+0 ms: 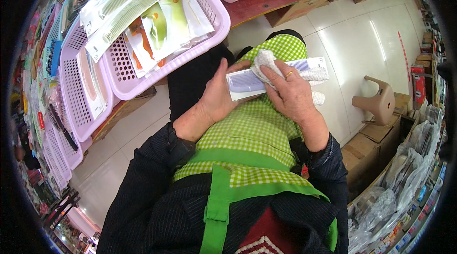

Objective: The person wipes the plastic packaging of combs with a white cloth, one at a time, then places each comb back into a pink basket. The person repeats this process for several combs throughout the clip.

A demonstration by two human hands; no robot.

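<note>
A lavender comb in a clear-fronted packet [245, 82] lies across my lap, over a green checked apron [246, 125]. My left hand [218, 91] grips the packet's left end, its thumb raised along the edge. In my right hand [291, 88] is a white cloth [266, 62], pressed against the middle of the packet. Part of the cloth hangs out past my right fingers and covers some of the packet's right half. The fingers beneath the packet are mostly hidden.
Ahead to the left, a lilac perforated basket [167, 63] holds several packaged combs [142, 8]. More baskets line the red wooden shelf [264, 4]. To the right are a beige plastic stool [378, 102], cardboard boxes [367, 147] and plastic-wrapped goods [400, 168].
</note>
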